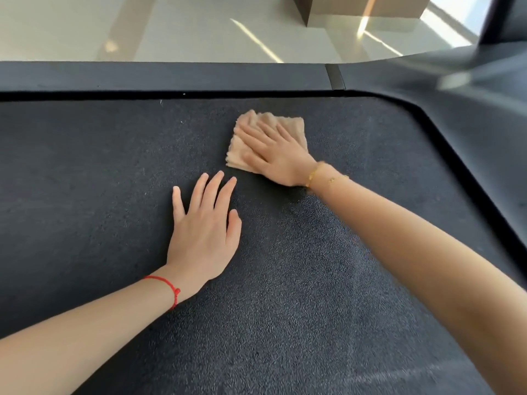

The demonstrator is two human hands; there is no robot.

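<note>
Here, one beige cloth (296, 132) under right hand (273, 155), left hand (204, 235) on one dark mat (85, 181), both grips spread flat.

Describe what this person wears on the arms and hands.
Both forearms are bare, with no sleeves in view. The left hand has a thin red knotted string bracelet at its wrist; the right hand has thin gold chain bracelets. No gloves; I see no rings.

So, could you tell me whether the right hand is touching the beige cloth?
Touching: the head view shows the right hand pressed flat on the cloth.
</note>
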